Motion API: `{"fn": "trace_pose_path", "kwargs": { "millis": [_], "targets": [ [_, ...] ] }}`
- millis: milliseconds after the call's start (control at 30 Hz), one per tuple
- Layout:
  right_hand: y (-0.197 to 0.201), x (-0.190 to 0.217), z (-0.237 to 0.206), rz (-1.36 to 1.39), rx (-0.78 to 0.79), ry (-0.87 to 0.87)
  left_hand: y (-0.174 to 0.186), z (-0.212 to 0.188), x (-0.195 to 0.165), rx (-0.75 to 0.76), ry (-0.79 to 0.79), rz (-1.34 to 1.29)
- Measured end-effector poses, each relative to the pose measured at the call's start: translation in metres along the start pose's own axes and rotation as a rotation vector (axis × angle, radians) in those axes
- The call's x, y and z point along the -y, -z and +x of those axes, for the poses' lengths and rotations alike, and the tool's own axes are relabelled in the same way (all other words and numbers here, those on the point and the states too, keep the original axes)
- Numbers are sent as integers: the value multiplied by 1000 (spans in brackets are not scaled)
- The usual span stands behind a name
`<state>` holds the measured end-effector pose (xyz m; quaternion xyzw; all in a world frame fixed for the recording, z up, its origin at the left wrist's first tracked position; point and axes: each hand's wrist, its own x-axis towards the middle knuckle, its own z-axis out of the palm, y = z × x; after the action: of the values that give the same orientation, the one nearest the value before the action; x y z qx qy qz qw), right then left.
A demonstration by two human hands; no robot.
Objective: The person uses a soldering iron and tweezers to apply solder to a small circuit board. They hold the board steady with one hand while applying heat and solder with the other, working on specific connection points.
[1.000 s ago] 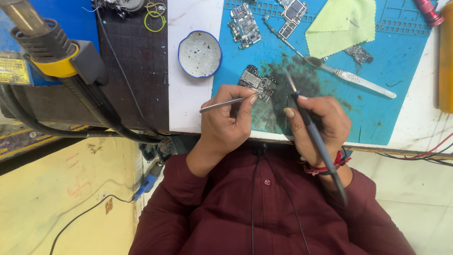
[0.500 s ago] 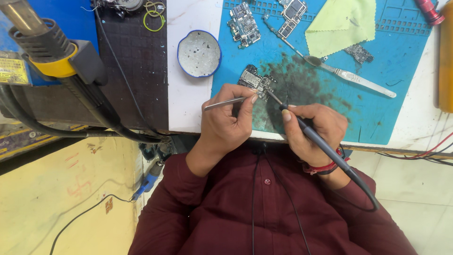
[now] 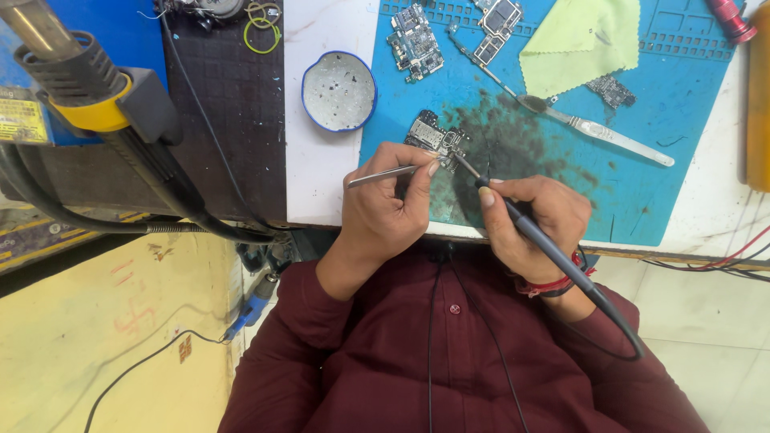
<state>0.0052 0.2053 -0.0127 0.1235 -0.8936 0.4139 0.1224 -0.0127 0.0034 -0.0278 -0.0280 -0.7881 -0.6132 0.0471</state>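
My left hand (image 3: 385, 212) pinches thin metal tweezers (image 3: 381, 175), and their tips rest at a small phone circuit board (image 3: 437, 136). The board lies on a blue work mat (image 3: 642, 192), beside a dark smudged patch. In my right hand (image 3: 529, 216) is a black soldering iron (image 3: 553, 244), gripped like a pen. Its fine tip reaches the board's right edge, and its cable trails down over my maroon shirt. The two hands sit close together at the table's front edge.
A round white dish (image 3: 339, 91) with a blue rim stands left of the mat. Further back lie other circuit boards (image 3: 415, 36), a yellow-green cloth (image 3: 581, 40) and a metal blade tool (image 3: 609, 136). A hot-air gun handle (image 3: 88, 88) juts in at the left over a black mat (image 3: 233, 120).
My right hand has tilted the soldering iron from upright to slanted and brought its tip down onto the board. The left hand with the tweezers has barely moved.
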Motion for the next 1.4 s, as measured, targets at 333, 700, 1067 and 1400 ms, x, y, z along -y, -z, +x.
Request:
{"fn": "trace_pose_path", "kwargs": {
  "millis": [333, 700, 1067, 1400],
  "targets": [
    [-1, -1, 0, 3, 0, 14, 0, 1, 0, -6, -24, -11],
    [0, -1, 1, 25, 15, 8, 0, 1, -1, -6, -20, -17],
    [0, 0, 2, 30, 23, 6, 0, -1, 1, 2, 5, -16],
    [0, 1, 3, 23, 26, -2, 0, 1, 1, -9, -38, -3]
  ]
}}
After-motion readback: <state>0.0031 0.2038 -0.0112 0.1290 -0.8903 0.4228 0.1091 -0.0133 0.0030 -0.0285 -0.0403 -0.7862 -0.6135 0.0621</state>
